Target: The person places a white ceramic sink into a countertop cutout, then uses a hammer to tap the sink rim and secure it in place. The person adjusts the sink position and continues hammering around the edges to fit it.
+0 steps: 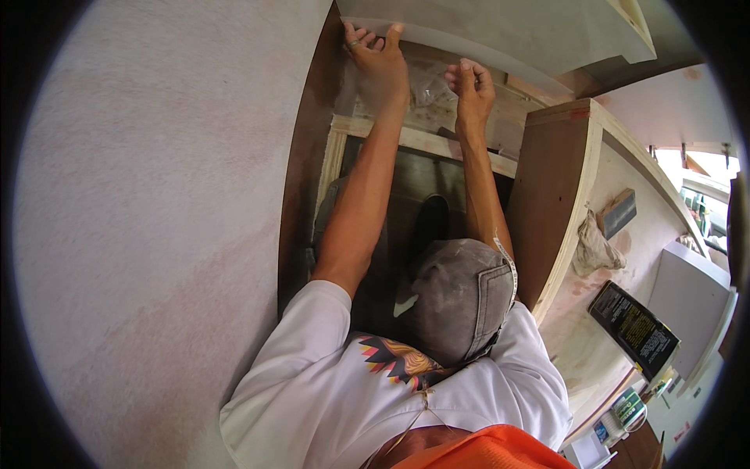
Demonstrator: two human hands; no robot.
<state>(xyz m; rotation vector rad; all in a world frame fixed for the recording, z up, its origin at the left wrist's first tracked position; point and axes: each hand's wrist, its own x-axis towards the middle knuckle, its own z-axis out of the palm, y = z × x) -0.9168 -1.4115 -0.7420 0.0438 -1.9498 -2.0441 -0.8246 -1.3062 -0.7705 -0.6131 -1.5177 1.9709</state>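
Observation:
Both my arms reach forward to a long pale strip (461, 48) along the lower edge of a grey-white panel (500, 23). My left hand (380, 53) is open below the strip's left end, palm up, fingers and thumb apart, a ring on one finger. Farther right, my right hand (473, 84) is closed, its fingers curled and the thumb pressed against them. Whatever it may hold is too small to make out. Crumpled clear plastic (428, 84) lies between the hands, on the dusty surface behind a wooden frame rail (426, 141).
A large pale panel (164, 195) fills the left side. At right stands a wooden cabinet side (551, 187); on the pale board beside it are a sanding block (617, 213), a crumpled cloth (598, 248) and a black box (634, 328). My bent knee in grey trousers (453, 297) sits between my arms.

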